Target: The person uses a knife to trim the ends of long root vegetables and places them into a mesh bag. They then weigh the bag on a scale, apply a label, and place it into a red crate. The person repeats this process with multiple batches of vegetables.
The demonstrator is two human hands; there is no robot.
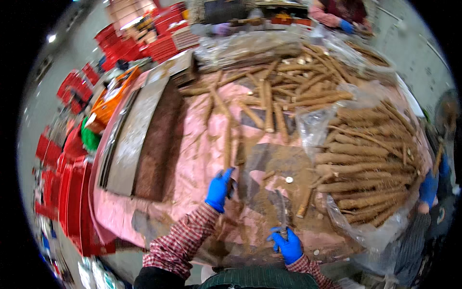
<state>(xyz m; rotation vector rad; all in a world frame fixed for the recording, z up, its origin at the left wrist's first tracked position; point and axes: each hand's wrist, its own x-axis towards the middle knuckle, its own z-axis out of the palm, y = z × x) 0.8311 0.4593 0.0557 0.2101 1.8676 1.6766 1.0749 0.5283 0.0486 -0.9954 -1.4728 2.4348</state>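
Observation:
My left hand, in a blue glove, is closed at the near end of a long brown yam root, which stretches away from me over the pink sheet. A knife is gripped in my right hand, also gloved in blue, close to the table's near edge. Its blade points away from me. Beyond the blade lies a small pale cut slice, and a short root piece rests to the right of it.
Several yam roots are heaped in clear plastic on the right. More loose roots lie at the far side. A stack of flat boards stands at left. Red crates line the left side. Co-workers' gloved hands show beyond and at right.

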